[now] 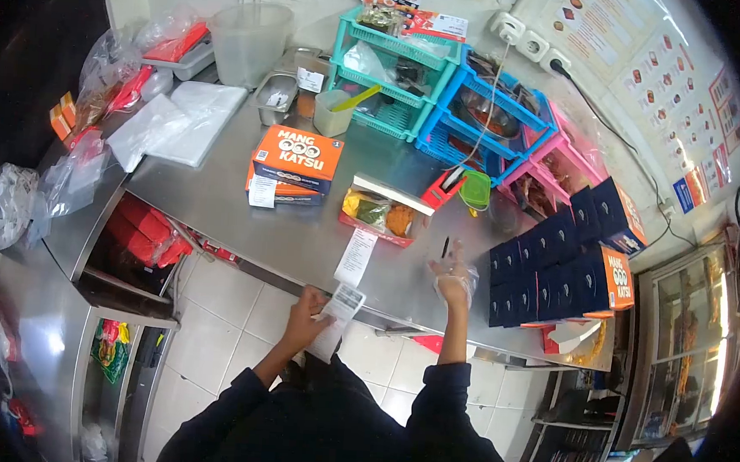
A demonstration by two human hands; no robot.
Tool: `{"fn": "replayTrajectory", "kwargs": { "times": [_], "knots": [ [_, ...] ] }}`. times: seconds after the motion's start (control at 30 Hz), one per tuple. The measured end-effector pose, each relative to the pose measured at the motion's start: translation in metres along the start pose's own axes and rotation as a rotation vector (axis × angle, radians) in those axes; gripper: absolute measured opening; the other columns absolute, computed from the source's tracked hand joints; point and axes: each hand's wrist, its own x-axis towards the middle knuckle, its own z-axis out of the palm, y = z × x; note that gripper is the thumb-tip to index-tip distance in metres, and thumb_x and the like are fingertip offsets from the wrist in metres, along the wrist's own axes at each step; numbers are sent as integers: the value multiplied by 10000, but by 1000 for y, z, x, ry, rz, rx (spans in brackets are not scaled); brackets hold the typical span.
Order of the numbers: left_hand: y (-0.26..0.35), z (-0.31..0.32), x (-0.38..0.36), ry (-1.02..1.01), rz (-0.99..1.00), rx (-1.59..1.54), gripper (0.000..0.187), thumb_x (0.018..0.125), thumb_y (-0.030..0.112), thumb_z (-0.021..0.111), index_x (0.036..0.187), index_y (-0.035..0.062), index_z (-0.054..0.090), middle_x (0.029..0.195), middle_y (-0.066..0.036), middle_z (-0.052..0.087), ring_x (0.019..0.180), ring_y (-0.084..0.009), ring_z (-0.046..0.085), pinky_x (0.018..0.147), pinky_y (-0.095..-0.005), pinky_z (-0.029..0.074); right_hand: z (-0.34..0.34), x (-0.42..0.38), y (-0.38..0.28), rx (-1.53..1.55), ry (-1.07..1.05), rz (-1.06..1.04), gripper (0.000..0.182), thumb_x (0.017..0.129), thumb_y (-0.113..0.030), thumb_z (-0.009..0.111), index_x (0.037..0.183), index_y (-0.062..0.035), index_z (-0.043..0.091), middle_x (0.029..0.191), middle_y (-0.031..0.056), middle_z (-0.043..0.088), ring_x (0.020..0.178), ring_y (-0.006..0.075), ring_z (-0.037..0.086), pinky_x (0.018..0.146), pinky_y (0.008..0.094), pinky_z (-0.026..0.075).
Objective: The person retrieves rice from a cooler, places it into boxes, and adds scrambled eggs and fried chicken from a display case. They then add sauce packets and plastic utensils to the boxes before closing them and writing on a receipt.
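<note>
My left hand [303, 320] pinches a long printed receipt [335, 318] at the front edge of the steel counter [285, 241]. A second paper slip [356, 257] lies on the counter just beyond it, below an open food box [378, 235] with fried food, something green and something yellow inside. My right hand [453, 280], in a clear plastic glove, hovers over the counter with its fingers apart. A black pen [445, 247] lies right by its fingertips. Behind the pen sits a red-and-white item [443, 189] beside a green lid-like piece [476, 189].
Stacked orange boxes [298, 155] stand left of the food box. Several dark boxes [545, 271] fill the right side. Teal [388, 75], blue [479, 111] and pink racks [561, 158] line the wall. White sheets [199, 123] lie at left, near a clear tub [247, 46].
</note>
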Motion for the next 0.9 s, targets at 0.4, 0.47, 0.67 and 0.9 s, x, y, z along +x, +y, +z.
{"fn": "replayTrajectory", "kwargs": {
  "times": [0.4,0.47,0.67,0.9],
  "knots": [
    [119,38,-25,-340,108,-291,675,663,-187,613,1280,20,437,1283,-99,415,1032,-208,573,760,-235,532,-12,-156,9,100,-52,-78,380,682,-198,728,1042,-113,640,946,109,651,794,246,620,743,336,479],
    [131,49,-29,-401,104,-262,744,651,-191,617,1318,39,382,1315,-99,369,1049,-222,565,751,-235,536,-17,-169,15,135,-202,-112,373,712,-254,704,1051,-118,629,995,78,648,859,218,628,793,327,482],
    [160,104,-35,-563,140,-175,871,638,-185,627,1387,85,273,1368,-107,306,1063,-232,560,718,-234,546,-50,-189,43,864,-165,78,316,795,-240,661,1038,-44,617,1017,58,628,928,156,580,805,287,456],
    [167,235,-45,-687,246,-168,896,646,-182,621,1404,91,227,1426,-130,234,1066,-235,559,720,-240,550,-155,-210,117,1010,53,-87,194,766,-124,706,905,-4,640,764,8,598,702,69,521,615,228,424]
  ]
}}
